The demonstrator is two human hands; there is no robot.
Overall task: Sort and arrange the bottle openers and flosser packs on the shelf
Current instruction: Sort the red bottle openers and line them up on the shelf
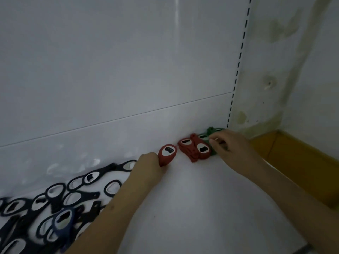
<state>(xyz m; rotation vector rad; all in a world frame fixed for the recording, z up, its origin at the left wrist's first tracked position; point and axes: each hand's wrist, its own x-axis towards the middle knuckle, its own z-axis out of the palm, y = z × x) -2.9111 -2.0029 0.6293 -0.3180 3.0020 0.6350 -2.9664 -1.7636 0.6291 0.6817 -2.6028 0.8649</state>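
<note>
My left hand (146,163) grips the handle of a red bottle opener (167,154), whose head points toward the shelf's back wall. To its right lies a small pile of red openers (194,149) against the wall. My right hand (229,147) reaches over that pile, its curled fingers on the green openers (211,132) in the back right corner; what it pinches is partly hidden. A heap of several black and dark blue openers (60,200) covers the shelf at the left. No flosser packs are in view.
The white shelf (192,208) has a white back panel (128,70) and a slotted upright (238,61) at the right. Beyond the shelf's right end are a stained wall (293,70) and a yellow-orange surface (302,162).
</note>
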